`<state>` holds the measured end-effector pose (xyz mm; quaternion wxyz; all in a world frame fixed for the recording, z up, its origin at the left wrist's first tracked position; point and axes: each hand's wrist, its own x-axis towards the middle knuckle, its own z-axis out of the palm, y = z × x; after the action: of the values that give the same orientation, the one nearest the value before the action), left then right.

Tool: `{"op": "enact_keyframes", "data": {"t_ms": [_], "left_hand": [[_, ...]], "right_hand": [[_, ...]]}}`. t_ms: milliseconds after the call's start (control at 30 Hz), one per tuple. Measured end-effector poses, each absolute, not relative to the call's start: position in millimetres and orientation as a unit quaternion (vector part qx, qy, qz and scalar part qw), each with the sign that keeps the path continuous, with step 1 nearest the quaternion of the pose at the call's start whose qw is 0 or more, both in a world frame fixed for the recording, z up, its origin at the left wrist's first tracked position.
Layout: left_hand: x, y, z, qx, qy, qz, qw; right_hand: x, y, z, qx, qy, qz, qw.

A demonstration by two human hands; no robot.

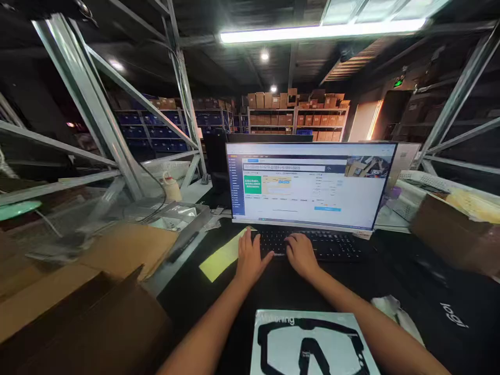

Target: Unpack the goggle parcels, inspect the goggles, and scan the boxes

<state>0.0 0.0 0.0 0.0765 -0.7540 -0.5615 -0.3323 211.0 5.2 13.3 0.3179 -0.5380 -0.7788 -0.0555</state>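
Both my hands rest on a black keyboard [332,247] in front of a lit monitor [292,200]. My left hand [251,256] lies over the keyboard's left end with its fingers spread and the thumb pointing right. Under and beside it is a yellow-green paper strip [219,262]. My right hand [301,254] is on the middle keys, fingers bent but apart, holding nothing. Between my forearms, close to me, lies a white box [312,344] printed with a picture of dark-framed goggles; its near edge is cut off by the frame.
An open cardboard box [117,312] stands at the left, beside a grey tray [187,221]. On the right are a dark mouse [432,271], a crumpled white wrapper [398,315] and a brown carton [449,229]. Metal rack posts [105,114] rise behind the desk.
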Motion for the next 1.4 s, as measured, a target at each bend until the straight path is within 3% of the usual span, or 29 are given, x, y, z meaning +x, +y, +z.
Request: {"op": "enact_keyframes", "data": {"t_ms": [400, 767, 900, 1100, 1300, 1400], "left_hand": [[0, 0, 2, -0.741, -0.577, -0.335, 0.078], [3, -4, 9, -0.749, -0.566, -0.342, 0.044], [1, -5, 9, -0.752, -0.556, -0.353, 0.028], [1, -8, 21, -0.748, -0.527, -0.402, -0.037], [20, -52, 90, -0.781, -0.42, -0.44, -0.141], [39, -101, 127, -0.858, -0.306, -0.338, -0.238]], "right_hand": [[210, 1, 16, -0.547, -0.768, -0.078, 0.323], [230, 4, 43, -0.577, -0.761, -0.114, 0.276], [287, -3, 62, -0.608, -0.745, -0.135, 0.239], [450, -43, 55, -0.731, -0.648, -0.144, 0.16], [556, -71, 15, -0.788, -0.578, -0.144, 0.156], [579, -71, -5, -0.775, -0.585, -0.148, 0.189]]}}
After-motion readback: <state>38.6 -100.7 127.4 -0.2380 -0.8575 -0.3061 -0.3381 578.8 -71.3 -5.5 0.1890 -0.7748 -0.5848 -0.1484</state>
